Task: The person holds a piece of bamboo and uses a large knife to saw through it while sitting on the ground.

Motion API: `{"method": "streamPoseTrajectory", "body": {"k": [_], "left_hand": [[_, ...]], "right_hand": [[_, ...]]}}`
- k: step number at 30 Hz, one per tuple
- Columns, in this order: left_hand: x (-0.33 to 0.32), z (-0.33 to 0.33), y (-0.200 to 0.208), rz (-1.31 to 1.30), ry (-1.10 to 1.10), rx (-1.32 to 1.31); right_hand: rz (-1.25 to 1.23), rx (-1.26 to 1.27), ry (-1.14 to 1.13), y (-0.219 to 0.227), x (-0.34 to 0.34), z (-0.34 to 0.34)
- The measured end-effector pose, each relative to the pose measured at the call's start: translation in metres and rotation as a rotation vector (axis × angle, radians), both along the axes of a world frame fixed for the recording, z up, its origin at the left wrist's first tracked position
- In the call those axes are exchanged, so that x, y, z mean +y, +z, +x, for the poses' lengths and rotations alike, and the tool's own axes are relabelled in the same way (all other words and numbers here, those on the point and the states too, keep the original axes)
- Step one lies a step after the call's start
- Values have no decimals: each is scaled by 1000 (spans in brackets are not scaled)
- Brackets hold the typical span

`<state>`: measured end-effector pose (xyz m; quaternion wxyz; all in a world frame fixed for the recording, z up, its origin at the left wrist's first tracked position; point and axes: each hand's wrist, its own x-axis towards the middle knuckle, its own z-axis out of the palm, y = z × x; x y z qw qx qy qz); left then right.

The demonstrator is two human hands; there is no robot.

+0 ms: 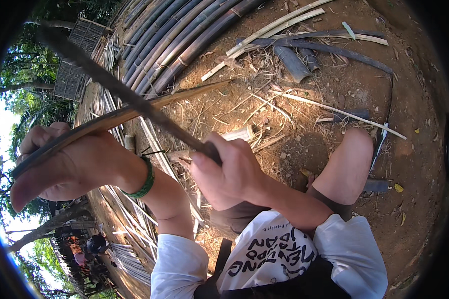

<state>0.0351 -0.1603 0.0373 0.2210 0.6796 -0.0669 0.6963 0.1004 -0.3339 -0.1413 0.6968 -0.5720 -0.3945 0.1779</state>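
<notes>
My left hand [72,162], raised at the left with a green band at its wrist, grips one end of a split bamboo strip [182,94]. The strip runs up and to the right, dark on its outer side and pale brown along the cut. In the middle, my right hand [229,172] is closed round the base of a long dark machete [110,82]. Its blade slants up to the left and crosses in front of the strip; whether the two touch, I cannot tell. The machete's handle is mostly hidden in my fist.
Dark bamboo poles [184,40] lie side by side at the top. Pale strips [264,37], short bamboo sections [292,65] and shavings litter the brown ground ahead. A cut log piece [239,133] lies beyond my right hand. My bent knee [351,159] is at the right.
</notes>
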Motion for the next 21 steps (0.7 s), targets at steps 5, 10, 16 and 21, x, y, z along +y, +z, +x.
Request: {"method": "streamPoseTrajectory", "body": {"k": [5,10,16,21], "left_hand": [[-24,33,-4,-28,593,-129],[-6,1,-3,-11,112,-5],[29,-27,7,153,-174,156],[35,-43,7,-40,-993,603]], "right_hand": [[-214,169,-5,-26,12,7],[31,-21,76,2,-4,-5],[-414,262,15,-87,26,26],[-9,56,43,-32,17,1]]}}
